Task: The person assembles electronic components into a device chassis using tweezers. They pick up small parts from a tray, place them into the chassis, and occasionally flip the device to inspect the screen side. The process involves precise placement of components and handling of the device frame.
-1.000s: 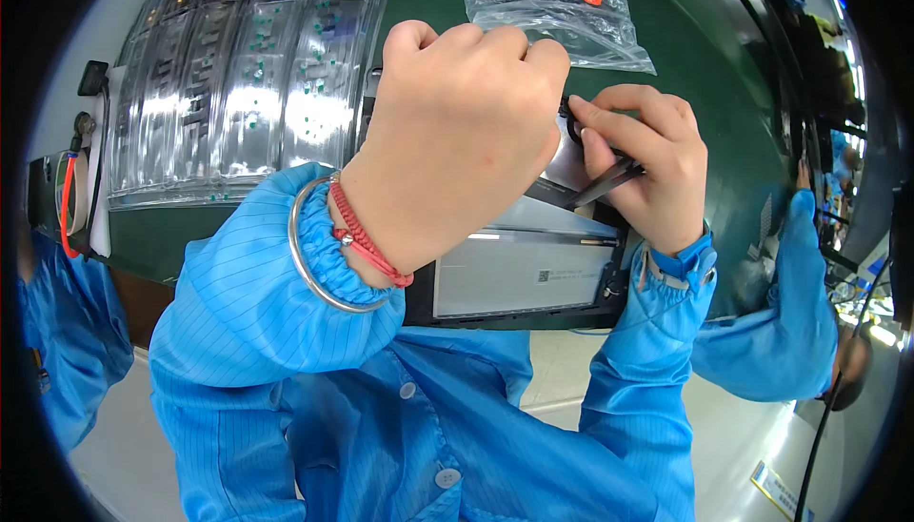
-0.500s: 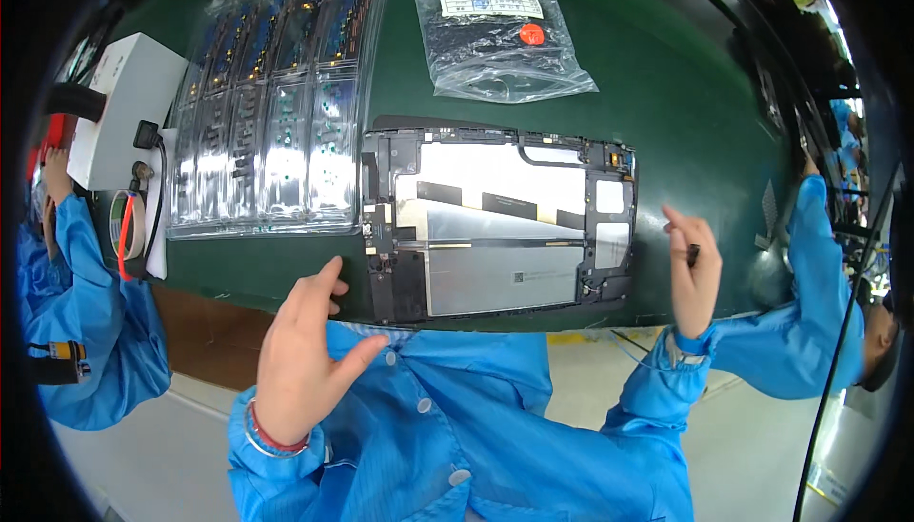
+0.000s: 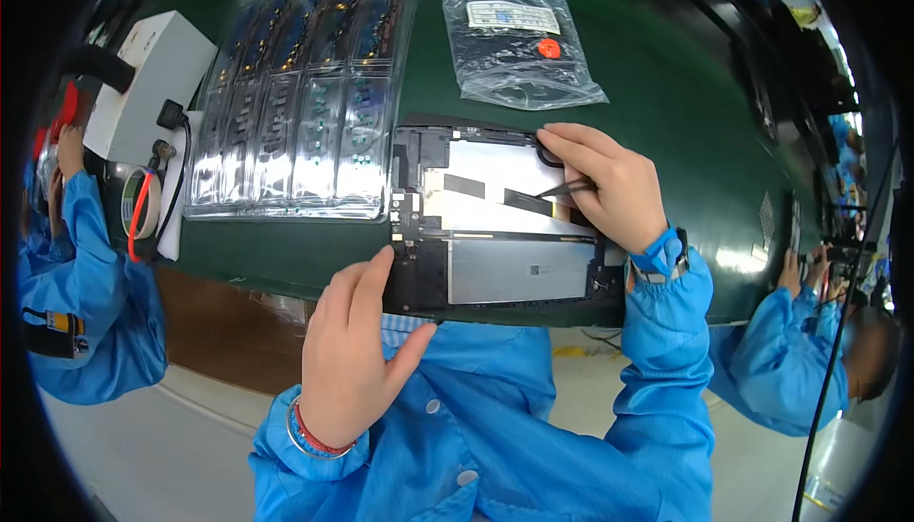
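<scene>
An opened tablet housing, black-framed with silver metal plates inside, lies on the green table in front of me. My right hand is over its right part, the fingertips at the far edge. Black tweezers are in that hand, pointing left across the silver plate. My left hand is open at the near left corner of the housing, thumb spread and index fingertip at its left edge. What lies beneath my right hand is hidden.
Clear plastic trays with several circuit boards stand left of the housing. A clear bag with a label and red sticker lies beyond it. Further left are a white box, a tape roll and a black cable. Co-workers in blue sit on both sides.
My right hand has moved left from beside the housing to above it, with the tweezers. My left hand has come to the housing's near left corner. The whole view has shifted a little.
</scene>
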{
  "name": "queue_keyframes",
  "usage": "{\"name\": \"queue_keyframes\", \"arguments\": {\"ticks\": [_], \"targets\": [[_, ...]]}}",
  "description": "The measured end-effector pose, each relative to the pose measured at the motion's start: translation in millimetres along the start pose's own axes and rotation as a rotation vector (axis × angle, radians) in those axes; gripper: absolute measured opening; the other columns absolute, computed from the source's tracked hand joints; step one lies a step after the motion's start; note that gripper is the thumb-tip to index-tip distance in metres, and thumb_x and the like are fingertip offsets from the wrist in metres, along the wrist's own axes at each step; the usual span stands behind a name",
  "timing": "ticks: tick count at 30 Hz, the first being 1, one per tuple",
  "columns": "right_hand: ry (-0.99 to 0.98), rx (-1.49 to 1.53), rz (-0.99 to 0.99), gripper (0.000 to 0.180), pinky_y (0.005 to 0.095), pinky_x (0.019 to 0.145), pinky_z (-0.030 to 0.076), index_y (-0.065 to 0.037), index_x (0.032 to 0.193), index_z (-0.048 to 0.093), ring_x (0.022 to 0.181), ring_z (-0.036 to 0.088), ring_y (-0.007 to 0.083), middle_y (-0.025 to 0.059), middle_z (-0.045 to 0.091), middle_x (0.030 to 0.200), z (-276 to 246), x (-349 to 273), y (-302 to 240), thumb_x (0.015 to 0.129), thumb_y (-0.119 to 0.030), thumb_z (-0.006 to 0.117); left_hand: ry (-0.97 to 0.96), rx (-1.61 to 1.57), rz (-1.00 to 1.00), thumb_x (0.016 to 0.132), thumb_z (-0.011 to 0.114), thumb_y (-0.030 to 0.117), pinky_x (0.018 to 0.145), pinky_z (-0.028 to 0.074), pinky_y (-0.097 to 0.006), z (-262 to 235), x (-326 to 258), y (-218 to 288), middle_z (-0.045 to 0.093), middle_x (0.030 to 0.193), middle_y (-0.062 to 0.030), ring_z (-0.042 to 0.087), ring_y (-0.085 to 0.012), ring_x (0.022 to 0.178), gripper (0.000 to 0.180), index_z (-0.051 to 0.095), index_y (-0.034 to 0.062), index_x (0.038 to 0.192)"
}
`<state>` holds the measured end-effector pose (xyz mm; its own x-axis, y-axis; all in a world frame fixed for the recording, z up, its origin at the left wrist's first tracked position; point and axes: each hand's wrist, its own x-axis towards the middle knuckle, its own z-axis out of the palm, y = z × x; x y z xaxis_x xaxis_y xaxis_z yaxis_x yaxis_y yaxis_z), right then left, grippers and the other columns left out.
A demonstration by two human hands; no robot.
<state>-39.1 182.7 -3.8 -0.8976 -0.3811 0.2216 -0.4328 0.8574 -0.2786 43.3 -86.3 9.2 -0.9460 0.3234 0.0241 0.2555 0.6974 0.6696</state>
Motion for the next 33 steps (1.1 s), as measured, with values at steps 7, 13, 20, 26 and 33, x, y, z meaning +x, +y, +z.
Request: {"name": "queue_keyframes", "arguments": {"ticks": [7, 13, 20, 26, 33], "targets": [[-0.069, -0.389, -0.126, 0.037, 0.0292, 0.056, 0.048, -0.011, 0.096, 0.064, 0.063, 0.06, 0.0188, -0.0013, 0.062, 0.097, -3, 13, -17, 0.06, -0.004, 0.063, -0.014, -0.2, 0.113, 0.069, 0.067, 0.01, 0.074, 0.044, -0.037, 7, -13, -15, 0.054, 0.098, -0.0149, 0.054, -0.0315, 0.087, 0.043, 0.053, 0.0002, 0.109], [0.033, 0.061, -0.011, 0.04, 0.0289, 0.063, 0.05, -0.008, 0.101, 0.062, 0.068, 0.061, 0.0217, 0.0028, 0.06, 0.103, 2, -1, 6, 0.063, 0.001, 0.057, -0.488, -0.797, 0.074, 0.08, 0.058, 0.006, 0.072, 0.046, -0.027, 13, -16, -11, 0.058, 0.093, -0.0112, 0.058, -0.018, 0.085, 0.024, 0.055, 0.0035, 0.103], [0.03, 0.054, 0.052, 0.046, 0.028, 0.063, 0.05, -0.011, 0.107, 0.061, 0.069, 0.061, 0.0178, 0.0035, 0.06, 0.103, -2, 3, 0, 0.064, 0.002, 0.054, -0.784, -1.708, -0.588, 0.09, 0.043, 0.011, 0.094, 0.037, -0.033, 65, -22, -6, 0.043, 0.127, -0.0144, 0.045, -0.024, 0.115, 0.044, 0.031, 0.0029, 0.132], [0.057, 0.084, 0.061, 0.039, 0.0292, 0.063, 0.05, -0.013, 0.099, 0.063, 0.072, 0.062, 0.0185, 0.0009, 0.06, 0.101, 4, -1, -1, 0.064, 0.0, 0.055, -0.633, -1.805, -0.571, 0.088, 0.045, 0.013, 0.097, 0.034, -0.035, 68, -22, -4, 0.04, 0.131, -0.0143, 0.039, -0.0245, 0.121, 0.049, 0.03, 0.0037, 0.134], [-0.045, -0.047, -0.006, 0.023, 0.035, 0.07, 0.049, -0.01, 0.086, 0.065, 0.082, 0.06, 0.0255, 0.0014, 0.063, 0.094, 3, 22, 4, 0.066, -0.005, 0.055, -0.842, -1.699, -0.514, 0.089, 0.046, 0.015, 0.095, 0.036, -0.034, 65, -16, 4, 0.042, 0.127, -0.0132, 0.044, -0.0234, 0.115, 0.049, 0.029, 0.004, 0.134]]}}
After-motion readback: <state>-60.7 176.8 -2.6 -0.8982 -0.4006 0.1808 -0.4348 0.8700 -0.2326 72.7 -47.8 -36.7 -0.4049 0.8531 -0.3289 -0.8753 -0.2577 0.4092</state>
